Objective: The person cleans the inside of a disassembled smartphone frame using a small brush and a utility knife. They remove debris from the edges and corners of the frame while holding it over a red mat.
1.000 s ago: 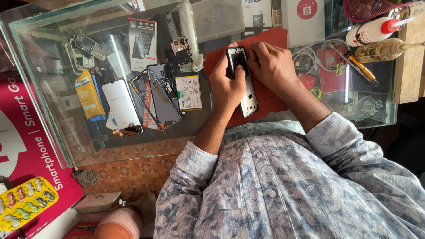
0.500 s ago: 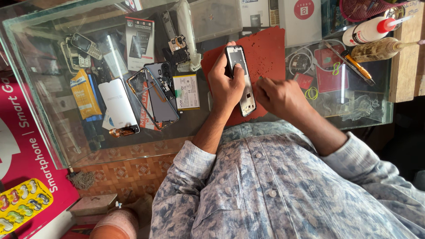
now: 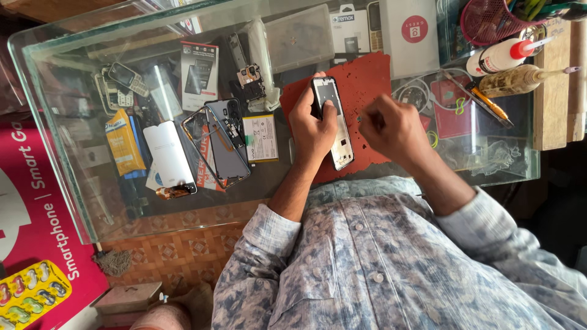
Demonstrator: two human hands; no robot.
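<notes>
The glass counter [image 3: 79, 153] carries everything. A red mat [image 3: 367, 85] lies on it as a soft work surface. Over the mat, the left hand [image 3: 312, 125] grips a phone frame [image 3: 333, 122] to steady it. Just right of the mat's middle, the right hand [image 3: 388, 125] is curled closed, perhaps pinching something tiny; I cannot tell. Left of the mat lies a battery [image 3: 260, 137].

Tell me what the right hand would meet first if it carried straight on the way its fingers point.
The right hand points left across the red mat, so it would probably meet the phone frame that the left hand holds. Height above the mat is unclear.
</notes>
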